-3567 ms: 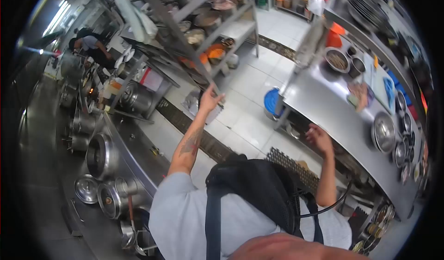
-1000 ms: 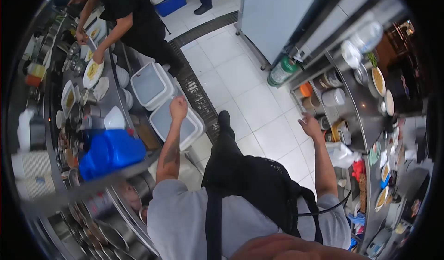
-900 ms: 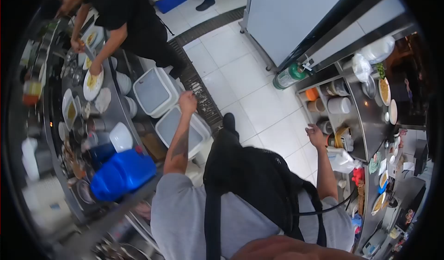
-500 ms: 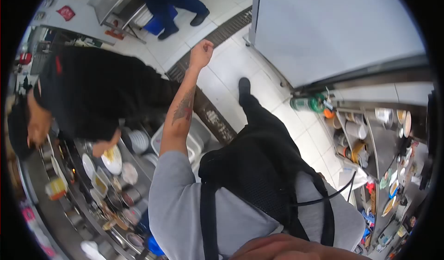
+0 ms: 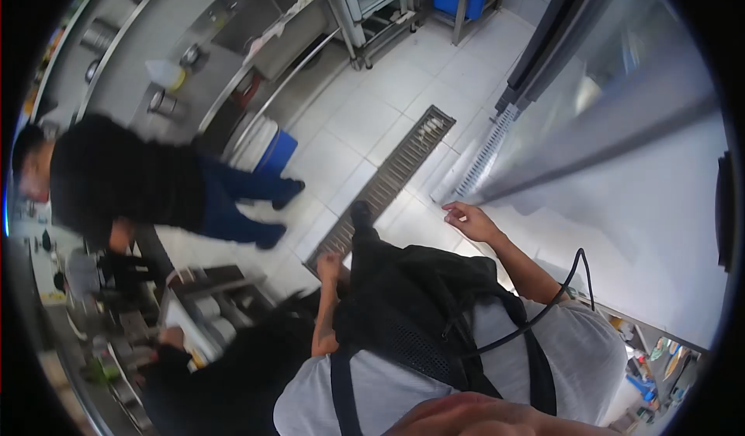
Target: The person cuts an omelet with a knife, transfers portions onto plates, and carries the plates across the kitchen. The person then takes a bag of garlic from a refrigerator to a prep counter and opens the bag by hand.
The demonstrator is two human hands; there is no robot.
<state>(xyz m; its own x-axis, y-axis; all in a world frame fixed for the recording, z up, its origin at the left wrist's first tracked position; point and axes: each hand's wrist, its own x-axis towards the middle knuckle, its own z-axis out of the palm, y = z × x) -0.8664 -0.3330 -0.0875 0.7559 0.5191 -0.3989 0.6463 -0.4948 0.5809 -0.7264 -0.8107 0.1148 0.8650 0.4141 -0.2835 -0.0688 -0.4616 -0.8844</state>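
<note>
Floor [image 5: 349, 137], left fist [image 5: 329, 265], loose right hand [image 5: 473, 222]

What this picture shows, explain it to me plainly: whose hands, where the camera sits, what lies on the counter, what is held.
There is no machine here; the hands are a person's own. The camera is worn on that person's head, looking forward and down, so their chest and arms fill the bottom.

The left hand shows by the near end of a floor drain. The right hand is by a large pale panel; I cannot tell whether they touch. Nothing visible is held in either.

On the steel counter at upper left are a metal container and a pale and yellow item, perhaps a bottle. Another person stands at the left.
</note>
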